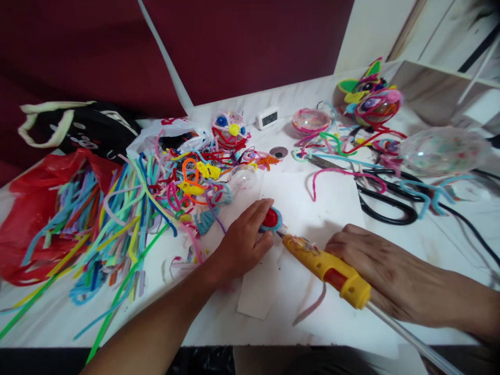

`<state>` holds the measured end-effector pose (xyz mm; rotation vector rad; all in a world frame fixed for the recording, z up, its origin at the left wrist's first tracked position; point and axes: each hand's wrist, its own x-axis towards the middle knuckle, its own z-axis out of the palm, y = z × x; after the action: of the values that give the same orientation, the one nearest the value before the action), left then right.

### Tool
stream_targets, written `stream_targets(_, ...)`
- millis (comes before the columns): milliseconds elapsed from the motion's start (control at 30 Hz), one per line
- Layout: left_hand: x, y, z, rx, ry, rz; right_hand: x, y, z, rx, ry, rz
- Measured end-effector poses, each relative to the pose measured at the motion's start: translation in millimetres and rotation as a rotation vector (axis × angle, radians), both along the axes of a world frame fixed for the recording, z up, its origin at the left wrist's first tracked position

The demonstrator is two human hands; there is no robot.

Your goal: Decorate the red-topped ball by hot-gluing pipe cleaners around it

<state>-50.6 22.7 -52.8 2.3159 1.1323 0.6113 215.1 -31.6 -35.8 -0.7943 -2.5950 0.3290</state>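
Observation:
My left hand [248, 237] is closed on a small round piece with a red centre and a light blue fuzzy rim [271, 219], above the white paper. A yellow hot glue gun [318, 263] is in my right hand [375, 265], whose fingers are wrapped round its far side and partly hidden. The gun's metal tip lies beside the lower edge of the round piece; I cannot tell if they touch. A clear glue stick [410, 333] runs out of the gun's back end. White paper [312, 198] lies under both hands.
Many coloured pipe cleaners [128, 229] spread at left, near a red plastic bag [23, 224]. Black-handled scissors [386, 208] lie at right. A decorated ball [229, 130], a small digital clock [267, 118], a clear bowl [310, 122] and a colourful figure [371, 99] stand behind.

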Motion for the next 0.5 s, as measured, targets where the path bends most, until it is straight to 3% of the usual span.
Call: stream_targets(500,-1.6,1.0,-2.2,0.005,0.004,-0.005,0.2,1.0,5.5,0.033,-0.023,-0.002)
